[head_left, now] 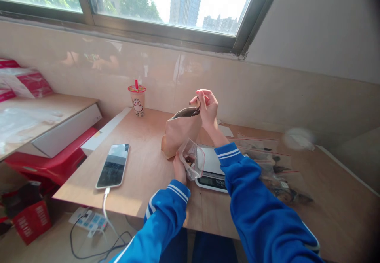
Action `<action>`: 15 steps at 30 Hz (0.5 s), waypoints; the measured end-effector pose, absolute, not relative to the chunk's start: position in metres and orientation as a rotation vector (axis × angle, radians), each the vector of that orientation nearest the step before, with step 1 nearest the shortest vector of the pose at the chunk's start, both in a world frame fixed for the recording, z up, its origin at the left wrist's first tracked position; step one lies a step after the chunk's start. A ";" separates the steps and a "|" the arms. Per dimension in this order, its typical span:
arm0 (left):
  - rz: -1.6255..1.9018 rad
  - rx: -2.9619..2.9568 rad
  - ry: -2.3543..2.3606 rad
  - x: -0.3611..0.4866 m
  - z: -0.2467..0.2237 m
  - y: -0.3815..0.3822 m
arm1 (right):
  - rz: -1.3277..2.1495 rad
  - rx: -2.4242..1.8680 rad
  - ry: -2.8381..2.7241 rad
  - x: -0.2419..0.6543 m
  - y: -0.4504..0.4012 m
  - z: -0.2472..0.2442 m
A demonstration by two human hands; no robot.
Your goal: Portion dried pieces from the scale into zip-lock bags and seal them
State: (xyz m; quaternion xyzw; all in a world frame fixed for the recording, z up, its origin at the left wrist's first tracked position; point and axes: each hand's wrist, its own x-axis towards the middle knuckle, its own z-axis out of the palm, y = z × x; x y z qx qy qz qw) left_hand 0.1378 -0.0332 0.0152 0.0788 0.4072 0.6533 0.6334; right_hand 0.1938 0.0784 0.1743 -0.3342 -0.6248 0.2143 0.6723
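Paper bag (179,134) pinched open on the surface (154,188), zip bag (192,159) held just beside it.

The right hand (208,106) keeps a narrow grip on the paper bag's upper rim, where a dark strip shows, too small to identify. The left hand (179,170) has the clear zip bag, with dark pieces inside, in a closed grip, its fingers partly hidden, just in front of the digital scale (212,162). Open surface stretches left to the smartphone (113,166), whose white cable (103,203) drops over the front edge. Plastic bags (261,152) lie right of the scale, and a bubble tea cup (137,101) stands near the far edge by the tiled wall (237,89).
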 end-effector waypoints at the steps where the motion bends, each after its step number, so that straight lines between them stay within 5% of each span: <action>1: 1.484 0.200 0.919 0.138 0.013 -0.033 | 0.491 -0.752 -1.440 0.194 0.079 0.174; 15: 1.457 0.208 0.867 0.138 0.007 -0.033 | 0.191 -0.895 -1.914 0.197 0.069 0.176</action>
